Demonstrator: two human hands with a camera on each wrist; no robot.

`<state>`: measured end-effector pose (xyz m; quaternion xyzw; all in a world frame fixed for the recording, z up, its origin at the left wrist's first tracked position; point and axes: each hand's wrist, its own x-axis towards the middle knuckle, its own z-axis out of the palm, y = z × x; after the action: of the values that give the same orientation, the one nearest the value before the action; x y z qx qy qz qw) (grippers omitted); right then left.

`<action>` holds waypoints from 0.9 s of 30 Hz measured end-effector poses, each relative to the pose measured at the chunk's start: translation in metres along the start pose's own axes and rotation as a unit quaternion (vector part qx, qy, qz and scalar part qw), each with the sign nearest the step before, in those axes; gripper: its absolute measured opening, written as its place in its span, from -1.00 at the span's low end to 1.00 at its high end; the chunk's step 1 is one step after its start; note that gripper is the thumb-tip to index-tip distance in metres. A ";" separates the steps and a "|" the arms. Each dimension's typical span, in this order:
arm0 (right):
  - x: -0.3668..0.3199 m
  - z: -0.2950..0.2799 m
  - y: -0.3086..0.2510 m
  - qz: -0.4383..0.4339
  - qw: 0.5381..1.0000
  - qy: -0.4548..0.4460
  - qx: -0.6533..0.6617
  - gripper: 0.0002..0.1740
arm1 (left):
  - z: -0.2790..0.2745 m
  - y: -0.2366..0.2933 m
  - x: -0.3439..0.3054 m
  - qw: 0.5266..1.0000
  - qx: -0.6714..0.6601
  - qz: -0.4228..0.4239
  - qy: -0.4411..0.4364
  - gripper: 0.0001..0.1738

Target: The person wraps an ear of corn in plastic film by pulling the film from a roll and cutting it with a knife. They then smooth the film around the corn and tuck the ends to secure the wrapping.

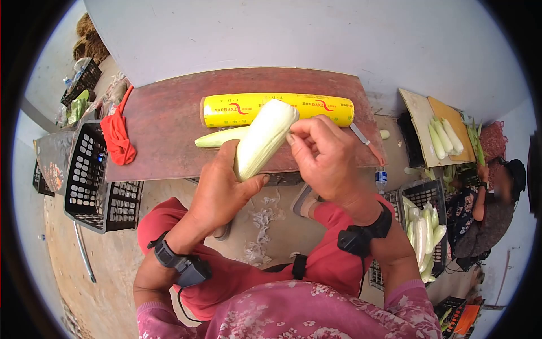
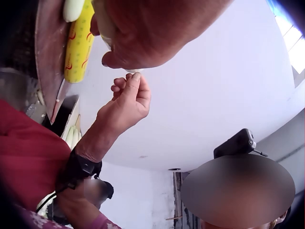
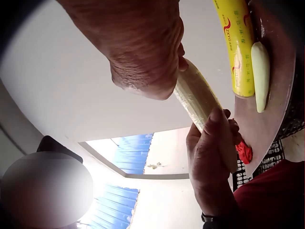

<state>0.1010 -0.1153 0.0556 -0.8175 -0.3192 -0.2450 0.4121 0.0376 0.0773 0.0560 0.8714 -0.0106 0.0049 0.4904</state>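
One cob (image 1: 264, 138) — left hand (image 1: 217, 192) gripping, right hand (image 1: 324, 158) pinching, bottle (image 1: 381, 179) only in head view

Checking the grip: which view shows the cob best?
Head view: the cob shows nearly whole, the left hand gripping its lower end. Right wrist shows only its middle stretch; left wrist, a sliver.

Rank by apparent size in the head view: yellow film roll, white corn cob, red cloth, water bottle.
1. yellow film roll
2-3. white corn cob and red cloth: similar; cob is nearer the camera
4. water bottle
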 end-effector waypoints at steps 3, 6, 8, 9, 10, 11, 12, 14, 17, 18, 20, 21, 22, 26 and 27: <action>0.000 0.004 -0.002 -0.028 0.998 0.018 -0.051 -0.83 | 0.005 -0.003 -0.001 0.997 0.045 0.043 0.035 -0.30; 0.000 0.007 0.000 -0.035 0.996 0.018 -0.076 -0.85 | 0.009 -0.006 -0.001 0.991 0.088 0.077 0.061 -0.30; -0.001 0.008 -0.001 -0.027 0.995 0.009 -0.091 -0.86 | 0.013 -0.007 -0.002 0.986 0.111 0.092 0.081 -0.31; -0.001 0.009 -0.001 -0.028 0.995 0.007 -0.096 -0.86 | 0.013 -0.007 -0.002 0.986 0.115 0.093 0.072 -0.28; -0.002 0.011 0.000 -0.029 0.994 0.005 -0.100 -0.86 | 0.012 -0.006 -0.002 0.986 0.119 0.093 0.064 -0.26; -0.002 0.011 0.001 -0.031 0.994 0.002 -0.105 -0.86 | 0.011 -0.006 -0.003 0.986 0.123 0.093 0.056 -0.23; -0.002 0.011 0.002 -0.033 0.993 -0.001 -0.111 -0.86 | 0.011 -0.008 -0.003 0.986 0.120 0.098 0.057 -0.24; -0.002 0.010 0.004 -0.039 0.992 -0.008 -0.123 -0.86 | 0.011 -0.012 -0.002 0.986 0.115 0.107 0.059 -0.25; 0.001 0.009 0.011 -0.040 0.991 0.004 -0.125 -0.86 | 0.007 -0.007 -0.001 0.993 0.063 0.092 0.029 -0.30; 0.001 0.009 0.011 -0.033 0.991 0.000 -0.127 -0.86 | 0.008 -0.007 -0.002 0.994 0.053 0.094 0.026 -0.32; 0.001 0.009 0.013 -0.020 0.991 -0.006 -0.130 -0.85 | 0.008 -0.009 0.000 0.994 0.033 0.100 0.019 -0.35; 0.001 0.009 0.014 -0.011 0.993 -0.011 -0.121 -0.86 | 0.010 -0.013 0.002 0.995 -0.003 0.103 0.003 -0.39; 0.001 0.010 0.015 -0.001 0.994 -0.016 -0.112 -0.87 | 0.012 -0.018 0.003 0.993 -0.039 0.106 -0.013 -0.42; 0.004 0.021 0.038 0.038 0.997 -0.007 -0.067 -0.93 | 0.004 -0.017 0.007 0.954 -0.214 -0.121 -0.173 -0.56; 0.005 0.020 0.041 0.079 0.996 -0.020 -0.023 -0.94 | 0.002 -0.017 0.007 0.937 -0.260 -0.145 -0.182 -0.58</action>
<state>0.1370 -0.1165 0.0269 -0.8539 -0.2561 -0.2031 0.4049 0.0447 0.0839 0.0407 0.6914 0.0257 -0.2275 0.6852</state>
